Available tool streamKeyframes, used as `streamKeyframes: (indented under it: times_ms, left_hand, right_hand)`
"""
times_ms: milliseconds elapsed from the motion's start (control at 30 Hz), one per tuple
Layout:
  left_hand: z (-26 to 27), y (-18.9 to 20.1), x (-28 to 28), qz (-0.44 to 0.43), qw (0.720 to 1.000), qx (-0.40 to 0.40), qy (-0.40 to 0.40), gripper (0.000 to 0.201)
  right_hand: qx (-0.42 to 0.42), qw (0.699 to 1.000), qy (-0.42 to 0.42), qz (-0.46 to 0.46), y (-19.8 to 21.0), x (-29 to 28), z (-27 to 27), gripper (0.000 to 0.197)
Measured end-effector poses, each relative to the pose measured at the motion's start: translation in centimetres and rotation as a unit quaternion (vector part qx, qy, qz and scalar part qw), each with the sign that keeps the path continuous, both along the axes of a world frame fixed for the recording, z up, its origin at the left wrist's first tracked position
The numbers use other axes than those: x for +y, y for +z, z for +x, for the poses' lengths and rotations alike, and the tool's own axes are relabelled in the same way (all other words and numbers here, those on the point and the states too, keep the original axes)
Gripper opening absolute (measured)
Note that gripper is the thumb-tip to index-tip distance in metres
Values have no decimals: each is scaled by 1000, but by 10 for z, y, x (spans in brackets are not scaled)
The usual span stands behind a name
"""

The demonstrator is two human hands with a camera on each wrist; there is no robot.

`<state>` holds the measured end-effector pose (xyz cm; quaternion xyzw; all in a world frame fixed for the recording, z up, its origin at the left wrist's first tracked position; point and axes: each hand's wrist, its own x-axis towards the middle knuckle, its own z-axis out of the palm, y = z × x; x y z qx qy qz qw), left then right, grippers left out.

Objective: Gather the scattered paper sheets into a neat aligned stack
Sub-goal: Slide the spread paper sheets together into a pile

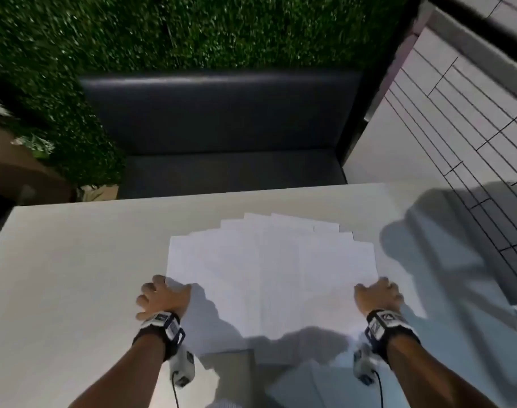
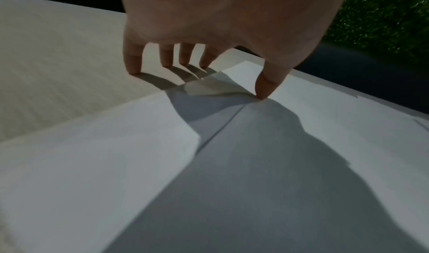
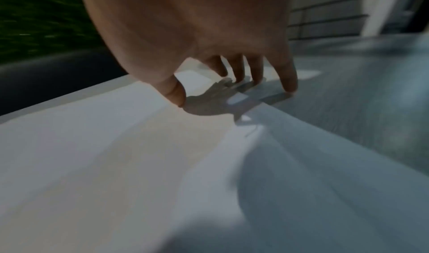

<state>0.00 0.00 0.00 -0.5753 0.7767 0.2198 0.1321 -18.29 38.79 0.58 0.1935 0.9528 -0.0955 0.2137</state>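
Several white paper sheets (image 1: 269,275) lie overlapped in a fan on the white table (image 1: 74,275). My left hand (image 1: 163,295) stands at the fan's left edge. In the left wrist view the left hand (image 2: 209,80) has its thumb (image 2: 262,95) pressed on the paper (image 2: 325,128), while its fingertips (image 2: 134,71) touch the bare table beside the sheet's edge. My right hand (image 1: 378,295) stands at the fan's right edge. The blurred right wrist view shows the right hand (image 3: 234,95) with its thumb (image 3: 177,99) on the paper (image 3: 116,146) and its fingers (image 3: 290,86) down at the sheets' outer edge.
A dark bench seat (image 1: 222,119) stands beyond the table's far edge, with a green hedge wall (image 1: 192,30) behind it. A tiled wall (image 1: 472,113) runs along the right side. Bare tabletop lies left of the fan.
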Motion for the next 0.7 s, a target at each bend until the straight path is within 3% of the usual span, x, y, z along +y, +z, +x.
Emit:
streamKeyframes:
  times_ms: [67,133,267,367,500,700]
  left_hand:
    - [-10,0,6,-12,1000,-17,4,86]
    - [-22,-4,20,-17,1000,-2,-18,86]
    - [-47,-6,57,13,997,36,-61,66]
    - [-57,1,65,43,995,87,-27,57]
    - [-58,2,45,86,992,81,45,62]
    - [-74,3,69,157,982,105,2,72]
  right_hand:
    - [-22,998,-53,6,2,-7,-6,69]
    - [-25,999,-45,2,3,-26,-10,68]
    - [-42,998,-4,-45,1,-76,-4,65]
    - [-41,996,12,-77,1,-89,-5,67]
    - [-42,997,-27,-51,0,-77,-12,73]
    - [-52,994,11,-99,4,-104,-7,71]
